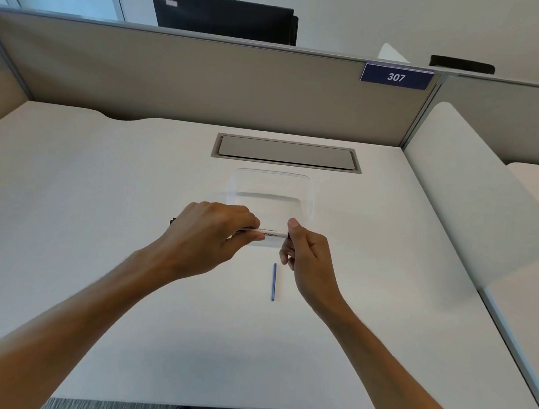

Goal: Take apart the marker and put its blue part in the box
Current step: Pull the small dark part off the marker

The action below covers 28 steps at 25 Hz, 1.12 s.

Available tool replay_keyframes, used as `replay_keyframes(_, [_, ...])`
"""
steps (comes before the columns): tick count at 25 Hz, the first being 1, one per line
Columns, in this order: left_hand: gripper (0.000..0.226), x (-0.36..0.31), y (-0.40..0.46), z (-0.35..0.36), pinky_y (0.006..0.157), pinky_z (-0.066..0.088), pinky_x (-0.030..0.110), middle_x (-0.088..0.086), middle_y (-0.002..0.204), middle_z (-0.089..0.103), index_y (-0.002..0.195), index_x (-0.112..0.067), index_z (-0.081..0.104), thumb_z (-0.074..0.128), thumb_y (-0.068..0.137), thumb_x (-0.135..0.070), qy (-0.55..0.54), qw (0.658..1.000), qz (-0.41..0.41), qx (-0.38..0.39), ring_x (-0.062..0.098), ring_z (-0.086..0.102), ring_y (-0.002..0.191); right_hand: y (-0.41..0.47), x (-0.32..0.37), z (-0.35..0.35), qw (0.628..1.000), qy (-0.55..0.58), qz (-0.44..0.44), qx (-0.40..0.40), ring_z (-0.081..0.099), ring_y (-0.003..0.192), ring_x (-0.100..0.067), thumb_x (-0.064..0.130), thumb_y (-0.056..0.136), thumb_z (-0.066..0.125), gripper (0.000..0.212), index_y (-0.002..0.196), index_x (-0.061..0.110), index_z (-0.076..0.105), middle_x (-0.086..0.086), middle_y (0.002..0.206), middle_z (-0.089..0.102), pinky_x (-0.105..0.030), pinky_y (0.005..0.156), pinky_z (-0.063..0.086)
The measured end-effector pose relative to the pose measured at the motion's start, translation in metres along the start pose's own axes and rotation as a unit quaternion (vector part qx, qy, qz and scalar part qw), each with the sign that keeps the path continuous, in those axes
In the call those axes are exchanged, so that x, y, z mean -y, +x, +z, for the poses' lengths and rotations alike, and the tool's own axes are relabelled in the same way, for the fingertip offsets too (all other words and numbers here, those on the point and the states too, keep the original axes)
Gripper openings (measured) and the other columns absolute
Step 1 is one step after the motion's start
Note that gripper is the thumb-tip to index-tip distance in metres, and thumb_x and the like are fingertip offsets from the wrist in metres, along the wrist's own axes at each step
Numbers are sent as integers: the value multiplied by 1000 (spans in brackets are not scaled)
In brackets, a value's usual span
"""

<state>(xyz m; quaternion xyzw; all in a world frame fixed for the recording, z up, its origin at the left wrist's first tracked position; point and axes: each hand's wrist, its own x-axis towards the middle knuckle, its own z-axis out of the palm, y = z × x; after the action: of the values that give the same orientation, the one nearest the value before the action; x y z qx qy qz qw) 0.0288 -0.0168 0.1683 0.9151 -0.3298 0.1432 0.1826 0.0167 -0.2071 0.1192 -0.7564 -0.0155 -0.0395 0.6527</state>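
The white bench (96,255) carries a clear box (307,194). Just in front of the box both hands hold the marker (269,234) level — left hand (207,235) wrapped round the barrel, right hand (303,255) pinching its end, probably a dark plug. Nearer than the box lies the blue part (273,282) — thin, light, likely to roll; pinch it mid-length.

White marker (270,234) (black lettering), thin blue part (273,282), clear box (271,180), white desk (101,191).
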Motion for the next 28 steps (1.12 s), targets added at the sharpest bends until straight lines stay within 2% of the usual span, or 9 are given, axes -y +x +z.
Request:
replay_keyframes(3, [25, -7, 5, -6, 51, 34, 19, -19, 60, 55, 88, -18, 72, 57, 94, -37, -136, 989, -52, 7, 8, 47, 53, -2, 3, -2, 991, -45, -124, -31, 35, 52, -15, 27, 104, 37, 53, 60, 0, 43, -7, 53, 41, -28, 53, 29])
replay_keyframes(6, [23, -9, 10, -18, 48, 31, 15, -10, 55, 53, 85, -13, 74, 62, 90, -31, -295, 947, -109, 69, 10, 38, 46, -1, 5, -9, 955, -128, -263, -42, 35, 53, -18, 33, 106, 31, 54, 65, 0, 44, -7, 59, 42, -27, 51, 28])
replay_keyframes(8, [22, -8, 10, -22, 48, 32, 15, -4, 55, 51, 83, -13, 74, 63, 89, -30, -335, 928, -121, 104, 10, 38, 47, 0, 3, -13, 934, -174, -310, -34, 37, 56, -21, 34, 106, 28, 54, 69, 0, 47, -9, 65, 44, -29, 51, 29])
replay_keyframes(11, [22, -4, 8, -18, 48, 32, 14, -13, 55, 54, 84, -16, 74, 62, 90, -34, -255, 959, -97, 80, 10, 42, 47, 1, -4, -14, 950, -172, -259, -17, 42, 57, -19, 34, 104, 35, 48, 71, 2, 48, -6, 66, 48, -28, 53, 33])
replay_keyframes(14, [35, 2, 5, -11, 49, 43, 25, -16, 65, 62, 89, -19, 71, 52, 93, -48, -60, 998, -23, 28, 9, 49, 53, 2, -7, -10, 993, -57, -99, 17, 50, 58, -13, 37, 101, 42, 52, 66, 1, 52, -7, 61, 55, -21, 58, 36])
replay_keyframes(17, [40, 5, 3, -9, 42, 42, 30, -10, 72, 64, 90, -19, 70, 42, 94, -46, 21, 999, 29, 3, 11, 46, 53, 6, -6, -13, 998, -16, -26, 55, 55, 65, -23, 31, 103, 45, 48, 66, 2, 55, -6, 63, 60, -31, 61, 40])
replay_keyframes(23, [41, 5, 5, -11, 50, 46, 32, -8, 69, 67, 91, -16, 73, 51, 92, -50, -68, 997, -8, 20, 14, 52, 54, 0, 0, -17, 993, -61, -81, 55, 52, 69, -35, 34, 100, 48, 38, 76, 8, 60, -11, 74, 63, -47, 63, 42])
replay_keyframes(26, [28, 4, 5, -14, 49, 36, 15, -23, 59, 60, 90, -14, 75, 62, 89, -39, -147, 987, -58, 23, 9, 52, 54, -3, 2, -20, 988, -86, -119, 56, 60, 79, -9, 31, 98, 51, 22, 88, 15, 61, 8, 83, 65, -27, 70, 46])
replay_keyframes(28, [25, 5, 4, -16, 50, 34, 12, -29, 58, 56, 90, -14, 75, 63, 88, -37, -154, 986, -64, 27, 5, 51, 54, -4, 1, -23, 986, -88, -126, 62, 64, 90, -11, 31, 98, 53, 18, 91, 17, 62, 9, 87, 66, -18, 77, 45])
